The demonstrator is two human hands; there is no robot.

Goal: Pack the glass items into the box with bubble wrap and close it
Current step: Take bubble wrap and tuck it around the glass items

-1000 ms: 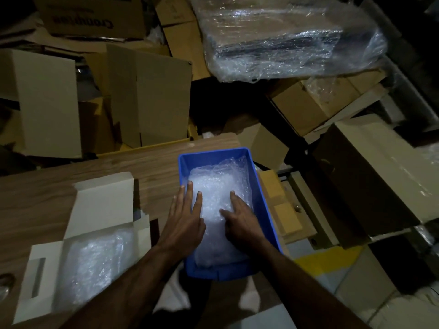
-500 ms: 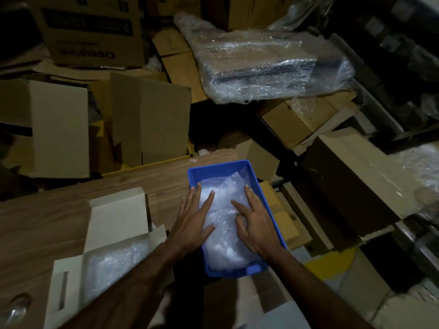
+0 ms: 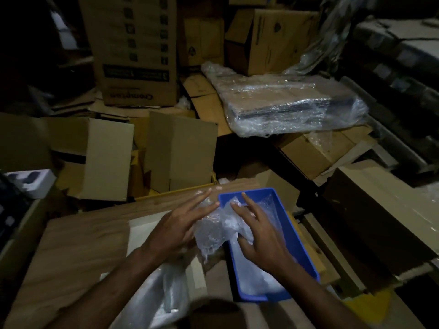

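A blue plastic tray (image 3: pixel 298 243) sits at the right edge of the wooden table (image 3: pixel 83 245), with bubble wrap still lying in its bottom. A crumpled sheet of bubble wrap (image 3: pixel 213 230) is raised over the tray's left rim, between my hands. My left hand (image 3: pixel 175 230) holds its left side, long fingers stretched out. My right hand (image 3: pixel 261 241) grips its right side above the tray, two fingers straight and the others tucked into the wrap. The open white box (image 3: pixel 142 231), lined with bubble wrap (image 3: pixel 166 295), lies under my left forearm. I see no glass item.
Beyond the table stand piled cardboard boxes (image 3: pixel 107 157) and a flat package in plastic film (image 3: pixel 292 105). More cartons (image 3: pixel 380 210) lie on the floor to the right. A white foam piece (image 3: pixel 35 181) sits at the far left.
Both hands lay flat on the wrap in the tray; now they have lifted a sheet up and left over the tray's rim. The view has tilted upward.
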